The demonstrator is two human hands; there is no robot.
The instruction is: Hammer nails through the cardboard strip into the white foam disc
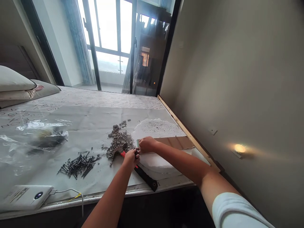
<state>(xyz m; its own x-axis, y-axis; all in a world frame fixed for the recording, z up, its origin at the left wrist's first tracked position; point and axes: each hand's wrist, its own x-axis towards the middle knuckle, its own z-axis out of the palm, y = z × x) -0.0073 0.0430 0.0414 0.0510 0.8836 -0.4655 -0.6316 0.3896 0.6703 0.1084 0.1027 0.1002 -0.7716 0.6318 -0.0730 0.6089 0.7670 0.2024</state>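
My left hand [131, 159] is closed above the middle of a claw hammer, its fingers pinched around something small and dark that I cannot make out. The hammer [146, 178] lies slantwise on the grey sheet, with a black and red handle and its head by the rubble. Close beside it, my right hand [147, 144] is curled over the left end of a flat brown board [174, 143]; its fingertips are mostly hidden. White foam [158, 128] lies under and around the board. Crumbled grey rubble [120, 138] is heaped left of the hands. A pile of dark nails [79, 164] lies farther left.
A clear plastic bag [45, 136] with dark contents lies at left. A white power bank [28, 196] with a cable sits at the front edge. A wooden strip [187, 131] borders the surface along the right wall. Folded bedding [16, 82] is at far left.
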